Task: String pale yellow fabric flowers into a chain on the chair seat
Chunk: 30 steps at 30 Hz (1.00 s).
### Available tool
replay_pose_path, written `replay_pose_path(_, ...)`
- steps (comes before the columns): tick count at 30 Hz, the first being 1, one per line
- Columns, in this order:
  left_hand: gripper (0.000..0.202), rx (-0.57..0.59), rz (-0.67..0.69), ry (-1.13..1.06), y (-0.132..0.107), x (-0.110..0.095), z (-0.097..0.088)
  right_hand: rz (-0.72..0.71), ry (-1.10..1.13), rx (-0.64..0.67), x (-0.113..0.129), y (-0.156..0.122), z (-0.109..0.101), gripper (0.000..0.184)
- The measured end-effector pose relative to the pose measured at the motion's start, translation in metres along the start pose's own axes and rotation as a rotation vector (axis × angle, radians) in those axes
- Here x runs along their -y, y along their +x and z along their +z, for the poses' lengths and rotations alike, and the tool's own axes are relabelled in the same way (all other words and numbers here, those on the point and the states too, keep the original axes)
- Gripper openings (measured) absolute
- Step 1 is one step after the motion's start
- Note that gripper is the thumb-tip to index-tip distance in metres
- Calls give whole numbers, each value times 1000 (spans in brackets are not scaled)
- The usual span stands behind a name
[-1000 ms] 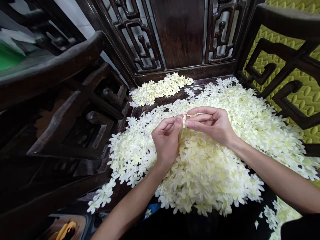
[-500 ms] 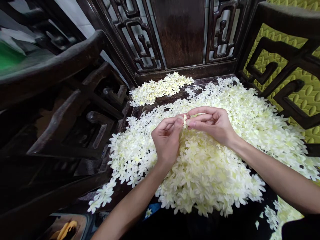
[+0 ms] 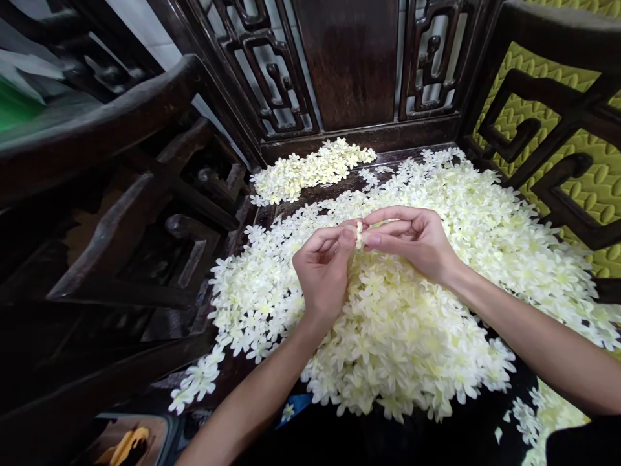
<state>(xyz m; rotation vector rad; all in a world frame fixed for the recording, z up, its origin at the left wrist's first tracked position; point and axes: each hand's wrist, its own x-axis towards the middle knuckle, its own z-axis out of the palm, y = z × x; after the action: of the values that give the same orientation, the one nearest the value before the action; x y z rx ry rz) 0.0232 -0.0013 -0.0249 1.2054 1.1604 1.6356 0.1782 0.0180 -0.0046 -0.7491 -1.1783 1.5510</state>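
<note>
A small pale flower [image 3: 359, 234] is pinched between my two hands, above a big heap of white and yellowish flowers [image 3: 388, 336]. My left hand [image 3: 327, 262] grips it from the left with thumb and forefinger. From the right, the thumb and fingertips of my right hand [image 3: 412, 241] close on its other edge. Its petals are partly covered by my fingers, so its exact form is hard to make out. More loose white flowers [image 3: 262, 291] spread around the heap on the dark wooden seat.
Behind the flowers stands a carved dark wooden backrest [image 3: 354, 65]. A wooden armrest [image 3: 145, 116] rises at the left, and a carved side frame [image 3: 557, 103] at the right has a yellow-green quilted cushion [image 3: 582, 188] behind it. A separate small pile of flowers [image 3: 315, 169] lies at the back.
Both hands keep almost the same place and pinch. The view has shifted very slightly; the flowers lie as before.
</note>
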Motion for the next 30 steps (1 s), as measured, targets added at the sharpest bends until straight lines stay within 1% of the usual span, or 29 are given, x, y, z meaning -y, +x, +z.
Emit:
replay_pose_path(10,22,4,-5,-28,0,-1,1,-12,4,15,-1,0,-2,27)
replay_pose_path(15,23,-7,-13,-22,0,0,1,-29,7,24,-1,0,-1,29)
replay_pose_path(17,23,-5,-27,-41,1,0,1,-77,-27,15,0,-1,1,30)
replay_pose_path(21,19,6,-44,-104,1,2,0,-258,-185,-11,0,-4,3,31)
replay_pose_path(23,19,7,-41,-108,2,2,1,-326,-247,-18,-1,-6,3,32)
replay_pose_path(26,19,11,-38,-110,2,3,1,-365,-275,-24,-3,-6,3,33)
replay_pose_path(30,20,7,-37,-103,1,2,2,-360,-269,-33,-4,-5,3,32)
